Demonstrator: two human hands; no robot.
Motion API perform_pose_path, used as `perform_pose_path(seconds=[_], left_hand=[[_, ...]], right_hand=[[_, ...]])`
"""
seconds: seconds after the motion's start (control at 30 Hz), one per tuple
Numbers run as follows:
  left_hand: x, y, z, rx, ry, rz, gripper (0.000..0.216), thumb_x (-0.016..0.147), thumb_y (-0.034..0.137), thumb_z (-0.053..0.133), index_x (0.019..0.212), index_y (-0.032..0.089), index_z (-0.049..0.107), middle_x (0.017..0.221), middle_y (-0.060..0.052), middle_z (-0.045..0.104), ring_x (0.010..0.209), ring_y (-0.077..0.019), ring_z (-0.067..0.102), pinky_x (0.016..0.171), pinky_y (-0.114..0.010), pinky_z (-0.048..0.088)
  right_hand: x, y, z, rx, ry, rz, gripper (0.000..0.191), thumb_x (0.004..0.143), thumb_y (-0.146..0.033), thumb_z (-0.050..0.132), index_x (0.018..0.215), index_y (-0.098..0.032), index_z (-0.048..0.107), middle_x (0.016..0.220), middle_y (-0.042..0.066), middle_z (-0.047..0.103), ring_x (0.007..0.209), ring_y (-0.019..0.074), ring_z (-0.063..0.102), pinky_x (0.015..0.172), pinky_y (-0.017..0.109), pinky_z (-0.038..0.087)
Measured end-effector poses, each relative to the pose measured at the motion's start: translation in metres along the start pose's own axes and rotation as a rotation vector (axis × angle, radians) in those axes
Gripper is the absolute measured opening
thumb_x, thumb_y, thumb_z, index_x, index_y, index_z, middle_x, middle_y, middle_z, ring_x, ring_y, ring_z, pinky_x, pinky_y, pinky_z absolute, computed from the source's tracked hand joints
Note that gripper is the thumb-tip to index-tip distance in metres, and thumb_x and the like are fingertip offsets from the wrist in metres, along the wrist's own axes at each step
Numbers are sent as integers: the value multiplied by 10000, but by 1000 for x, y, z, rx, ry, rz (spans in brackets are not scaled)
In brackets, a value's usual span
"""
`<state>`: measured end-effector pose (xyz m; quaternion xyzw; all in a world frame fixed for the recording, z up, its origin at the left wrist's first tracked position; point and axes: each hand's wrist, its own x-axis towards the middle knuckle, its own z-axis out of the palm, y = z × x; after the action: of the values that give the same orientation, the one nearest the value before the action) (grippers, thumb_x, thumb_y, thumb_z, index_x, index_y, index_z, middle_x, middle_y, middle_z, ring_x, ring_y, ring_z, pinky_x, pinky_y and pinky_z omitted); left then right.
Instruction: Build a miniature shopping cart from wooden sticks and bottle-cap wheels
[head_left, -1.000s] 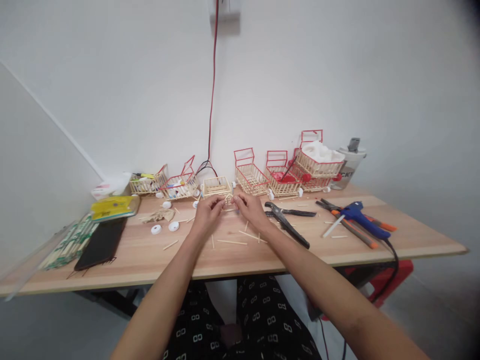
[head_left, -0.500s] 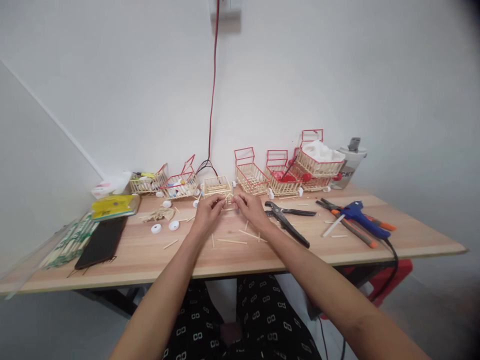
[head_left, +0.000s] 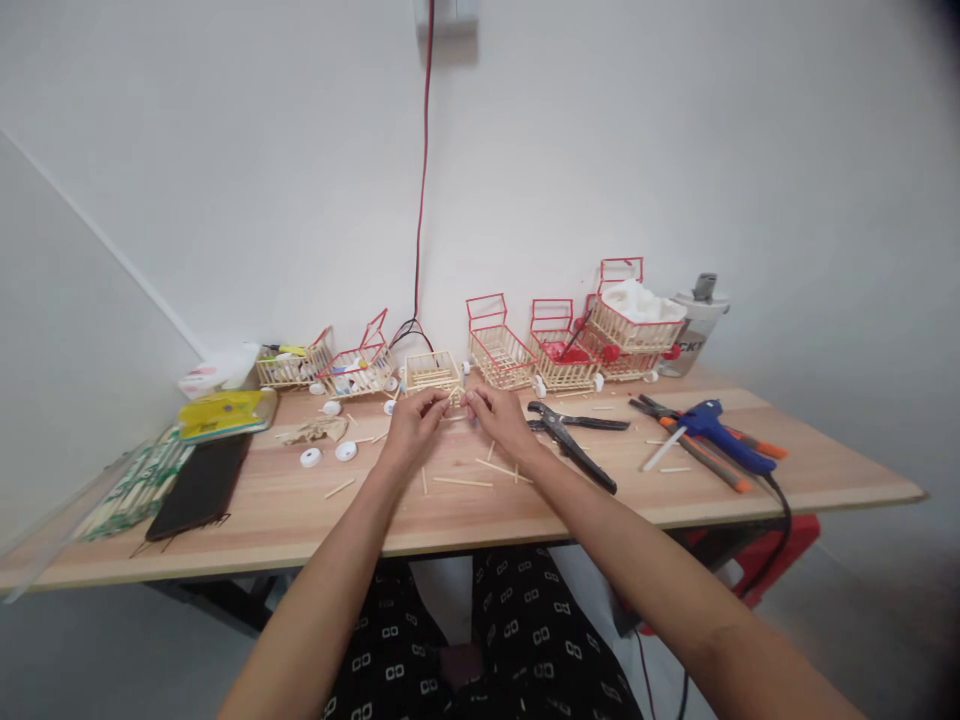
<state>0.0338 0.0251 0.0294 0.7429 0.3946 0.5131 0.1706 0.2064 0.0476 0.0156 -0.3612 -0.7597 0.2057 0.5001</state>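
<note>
My left hand [head_left: 415,428] and my right hand [head_left: 501,420] meet just in front of a small wooden-stick basket [head_left: 431,372]. Both are closed in a pinch, fingertips almost touching. Thin pale wooden sticks [head_left: 455,395] show at the fingertips; my fingers cover much of them, and how they join cannot be made out. The basket has no red handle and sits behind my left fingers. Loose cut sticks [head_left: 463,483] lie on the table below my hands. Black-handled cutters [head_left: 574,450] rest open to the right of my right hand.
Stick-built carts with red handles [head_left: 501,355] stand along the wall. A blue glue gun [head_left: 720,437] and orange-handled pliers [head_left: 731,480] lie right. White wheels [head_left: 346,452], a dark phone [head_left: 201,490], bundled sticks [head_left: 135,490] and a yellow packet [head_left: 225,412] are left.
The view has shifted slightly. My hands stay pinched in nearly the same place, and the pale sticks at the fingertips show a little more and at a different angle.
</note>
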Motion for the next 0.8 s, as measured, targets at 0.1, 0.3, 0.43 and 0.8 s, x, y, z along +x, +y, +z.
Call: perform_pose_path(seconds=[0.1, 0.3, 0.43, 0.8], left_hand=[[0, 0, 0, 2, 1, 4, 185, 853, 293, 540, 815, 168, 671, 710, -13, 644, 669, -151, 559, 648, -249, 422], [0, -4, 0, 3, 0, 5, 174, 853, 275, 544, 803, 167, 671, 712, -10, 645, 675, -152, 561, 656, -249, 423], [0, -3, 0, 5, 0, 3, 169, 849, 270, 549, 788, 166, 669, 698, -6, 637, 655, -146, 553, 640, -245, 415], [2, -2, -1, -1, 27, -36, 163, 843, 256, 552, 817, 166, 686, 675, 1, 638, 657, -141, 565, 652, -238, 430]], right_hand=[[0, 0, 0, -4, -1, 0, 276, 930, -272, 436, 768, -192, 646, 610, -20, 600, 561, 129, 506, 616, 236, 368], [0, -1, 0, 0, 2, -2, 270, 931, -263, 438, 770, -191, 642, 609, -24, 598, 570, 126, 519, 627, 231, 370], [0, -1, 0, 5, -2, -4, 271, 931, -265, 440, 769, -190, 643, 605, -25, 594, 574, 127, 521, 634, 232, 372], [2, 1, 1, 46, -5, 8, 272, 930, -274, 443, 792, -175, 655, 631, -19, 597, 617, 127, 537, 643, 227, 378]])
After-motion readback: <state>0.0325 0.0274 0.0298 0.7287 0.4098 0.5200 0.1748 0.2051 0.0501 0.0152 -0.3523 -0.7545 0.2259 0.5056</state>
